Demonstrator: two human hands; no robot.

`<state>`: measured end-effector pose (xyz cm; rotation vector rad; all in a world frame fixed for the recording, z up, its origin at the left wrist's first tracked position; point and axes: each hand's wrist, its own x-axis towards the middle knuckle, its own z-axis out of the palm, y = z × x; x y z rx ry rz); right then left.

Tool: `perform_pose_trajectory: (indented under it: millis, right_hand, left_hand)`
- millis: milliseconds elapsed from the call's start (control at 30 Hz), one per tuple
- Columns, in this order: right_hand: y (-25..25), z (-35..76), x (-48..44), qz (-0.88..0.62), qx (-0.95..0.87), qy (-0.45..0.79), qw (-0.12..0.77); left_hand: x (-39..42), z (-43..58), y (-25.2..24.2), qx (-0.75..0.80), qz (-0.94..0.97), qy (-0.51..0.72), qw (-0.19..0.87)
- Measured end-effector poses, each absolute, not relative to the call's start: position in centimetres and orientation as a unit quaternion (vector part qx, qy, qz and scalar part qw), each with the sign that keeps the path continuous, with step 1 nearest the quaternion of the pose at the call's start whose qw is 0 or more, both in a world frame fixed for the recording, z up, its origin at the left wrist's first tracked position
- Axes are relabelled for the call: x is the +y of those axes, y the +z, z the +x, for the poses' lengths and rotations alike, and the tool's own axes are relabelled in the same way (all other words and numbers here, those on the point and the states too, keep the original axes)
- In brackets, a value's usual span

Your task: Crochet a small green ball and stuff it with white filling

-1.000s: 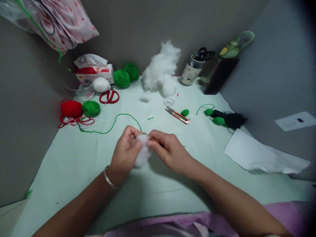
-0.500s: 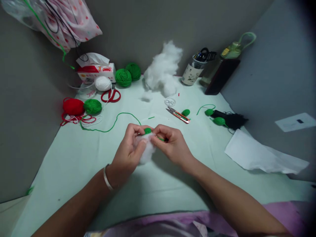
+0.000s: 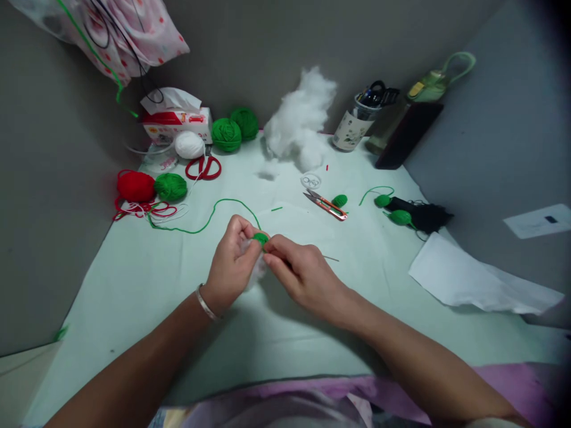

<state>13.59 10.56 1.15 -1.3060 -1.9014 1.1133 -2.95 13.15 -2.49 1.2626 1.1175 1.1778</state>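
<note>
My left hand (image 3: 232, 261) is closed round a small green crocheted piece (image 3: 260, 239) and a tuft of white stuffing (image 3: 257, 270) that shows below the fingers. My right hand (image 3: 297, 270) pinches at the same green piece from the right, fingertips pressed against it. A green yarn strand (image 3: 209, 217) runs from the piece leftward across the pale green table (image 3: 134, 285) towards the yarn balls. A thin needle-like thing (image 3: 331, 258) lies just beyond my right hand.
Red-handled snips (image 3: 325, 205) and small green crocheted pieces (image 3: 392, 209) lie beyond the hands. A heap of white stuffing (image 3: 303, 122), green yarn balls (image 3: 227, 134), red yarn (image 3: 135, 186), red scissors (image 3: 203, 168), a tissue box (image 3: 176, 122) and a pen cup (image 3: 357, 122) stand at the back. White paper (image 3: 473, 279) lies right.
The white stuffing tuft, large between my hands a second ago, has mostly gone out of sight at the green piece. Both hands stayed together and shifted slightly.
</note>
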Motion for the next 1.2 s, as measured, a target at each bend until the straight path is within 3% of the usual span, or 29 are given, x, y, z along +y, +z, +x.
perform_pose_trajectory:
  millis: [267,333,433,500,567,767,900,1200]
  right_hand:
    - [0.5,15.7,12.7,-0.500,-0.734,0.351,0.297]
    - [0.6,16.4,13.0,-0.484,-0.731,0.339,0.342]
    - [1.2,16.6,12.6,-0.390,-0.668,0.467,0.429]
    - [1.7,16.3,12.1,-0.339,-0.589,0.587,0.439]
    - [2.0,16.0,11.8,-0.362,-0.543,0.625,0.429]
    - [1.1,15.1,12.0,-0.498,-0.686,0.431,0.309]
    - [0.4,14.6,11.9,-0.491,-0.719,0.381,0.311]
    - [0.6,15.3,12.9,-0.513,-0.546,0.531,0.397]
  left_hand:
    - [12.9,-2.7,-3.0,0.464,0.508,0.500,0.526]
    - [12.9,-2.9,-3.0,0.472,0.504,0.523,0.499]
    - [12.9,-2.9,-3.1,0.470,0.510,0.539,0.478]
    - [12.8,-2.7,-3.2,0.470,0.514,0.534,0.480]
    - [12.6,-2.5,-3.2,0.471,0.514,0.531,0.482]
    - [12.3,-2.1,-3.1,0.468,0.501,0.541,0.487]
    - [12.2,-2.0,-2.7,0.469,0.488,0.527,0.514]
    - [12.9,-3.6,-1.9,0.412,0.431,0.441,0.671]
